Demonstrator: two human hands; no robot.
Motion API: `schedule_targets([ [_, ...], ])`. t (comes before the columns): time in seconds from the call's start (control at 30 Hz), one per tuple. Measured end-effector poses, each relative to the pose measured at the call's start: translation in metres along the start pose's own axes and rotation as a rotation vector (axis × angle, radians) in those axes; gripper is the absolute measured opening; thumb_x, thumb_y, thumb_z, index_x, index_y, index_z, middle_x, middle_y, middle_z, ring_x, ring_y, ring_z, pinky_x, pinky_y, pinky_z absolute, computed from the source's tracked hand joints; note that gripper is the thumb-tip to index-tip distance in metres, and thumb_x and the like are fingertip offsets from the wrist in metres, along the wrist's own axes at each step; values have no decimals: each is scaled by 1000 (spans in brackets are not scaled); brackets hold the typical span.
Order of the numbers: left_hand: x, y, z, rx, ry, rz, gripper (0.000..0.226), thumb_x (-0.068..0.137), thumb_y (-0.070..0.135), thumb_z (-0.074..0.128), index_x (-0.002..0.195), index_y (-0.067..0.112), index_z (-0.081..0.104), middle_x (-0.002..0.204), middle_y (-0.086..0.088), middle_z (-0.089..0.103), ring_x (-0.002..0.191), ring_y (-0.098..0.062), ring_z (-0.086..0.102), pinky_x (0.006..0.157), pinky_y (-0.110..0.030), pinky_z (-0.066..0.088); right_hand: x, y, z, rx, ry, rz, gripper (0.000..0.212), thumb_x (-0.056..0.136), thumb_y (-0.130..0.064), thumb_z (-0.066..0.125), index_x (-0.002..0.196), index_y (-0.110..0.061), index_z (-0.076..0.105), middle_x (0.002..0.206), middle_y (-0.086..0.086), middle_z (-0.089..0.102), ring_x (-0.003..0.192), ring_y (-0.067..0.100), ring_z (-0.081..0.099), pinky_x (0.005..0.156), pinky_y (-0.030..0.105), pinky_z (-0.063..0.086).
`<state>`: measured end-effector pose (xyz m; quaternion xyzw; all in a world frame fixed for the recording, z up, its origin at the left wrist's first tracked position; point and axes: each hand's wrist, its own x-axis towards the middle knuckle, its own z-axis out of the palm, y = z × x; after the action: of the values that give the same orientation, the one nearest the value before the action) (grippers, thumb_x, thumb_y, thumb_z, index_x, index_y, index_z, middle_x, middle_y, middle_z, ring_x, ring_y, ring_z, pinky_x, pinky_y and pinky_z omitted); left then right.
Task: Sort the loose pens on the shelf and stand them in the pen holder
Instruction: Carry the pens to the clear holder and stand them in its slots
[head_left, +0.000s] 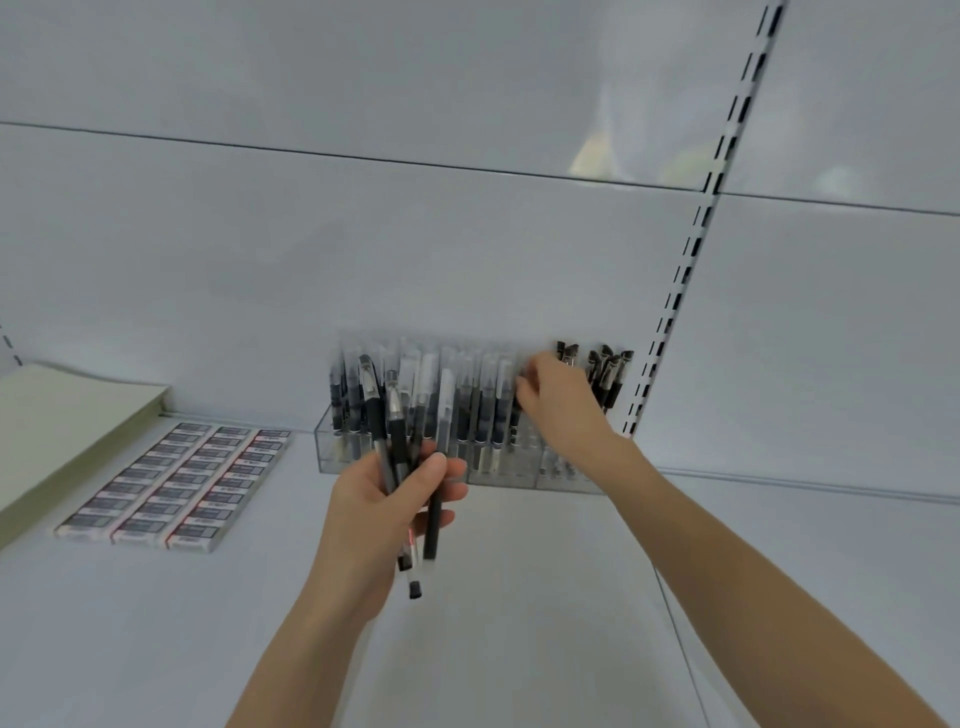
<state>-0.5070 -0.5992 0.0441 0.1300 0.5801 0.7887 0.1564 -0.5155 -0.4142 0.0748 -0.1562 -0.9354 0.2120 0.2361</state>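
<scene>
A clear plastic pen holder (332, 457) stands against the back wall of the white shelf, filled with several upright black and clear pens (488, 400). My left hand (379, 509) is in front of the holder, shut on a bunch of several black pens (400, 447) held upright. My right hand (561, 405) reaches into the holder's right part among the standing pens, fingers curled; blur hides whether it grips a pen. Further black pens (608, 369) stand at the holder's right end.
Boxes of erasers (176, 488) lie in rows on the shelf at the left. A stack of pale paper pads (62, 431) sits beyond them. A slotted shelf upright (675, 296) runs up the back wall at the right. The white shelf (519, 597) spreads below the hands.
</scene>
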Motion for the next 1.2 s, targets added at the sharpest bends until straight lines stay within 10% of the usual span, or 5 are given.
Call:
schedule_targets([
  [0.2, -1, 3, 2, -5, -58, 3, 6, 87, 7, 56, 92, 7, 60, 73, -4, 74, 61, -10, 68, 51, -20, 54, -4, 5, -5, 128, 9, 81, 23, 95, -18, 47, 107, 0, 57, 97, 14, 66, 89, 27, 65, 83, 37, 52],
  [0.53, -5, -3, 23, -4, -233, -16, 11, 86, 8, 56, 95, 6, 62, 77, -7, 73, 62, -13, 67, 53, -21, 53, -61, -18, -32, 765, -148, 134, 6, 85, -21, 64, 87, -15, 64, 74, 0, 71, 66, 9, 68, 61, 19, 55],
  [0.73, 0, -7, 20, -13, -97, -16, 5, 89, 7, 54, 90, 7, 58, 78, -7, 66, 67, -16, 69, 54, -27, 57, -43, -6, -58, 862, 95, 185, 12, 85, -14, 64, 95, -12, 57, 76, 8, 70, 57, 15, 69, 55, 21, 56],
  [0.9, 4, -10, 9, 96, -31, 4, 8, 89, 12, 56, 90, 6, 61, 65, -4, 51, 53, -7, 53, 48, -20, 50, -18, -3, -62, 668, 343, 84, 13, 88, -18, 61, 89, -23, 49, 74, 0, 65, 67, 21, 68, 64, 30, 58],
  [1.2, -2, -8, 8, 86, -25, 41, 7, 89, 7, 55, 89, 13, 58, 71, -4, 69, 54, -10, 62, 47, -21, 49, -3, 4, -17, 315, 105, -6, 16, 92, -21, 55, 102, -10, 50, 89, 6, 61, 83, 24, 62, 82, 43, 53],
])
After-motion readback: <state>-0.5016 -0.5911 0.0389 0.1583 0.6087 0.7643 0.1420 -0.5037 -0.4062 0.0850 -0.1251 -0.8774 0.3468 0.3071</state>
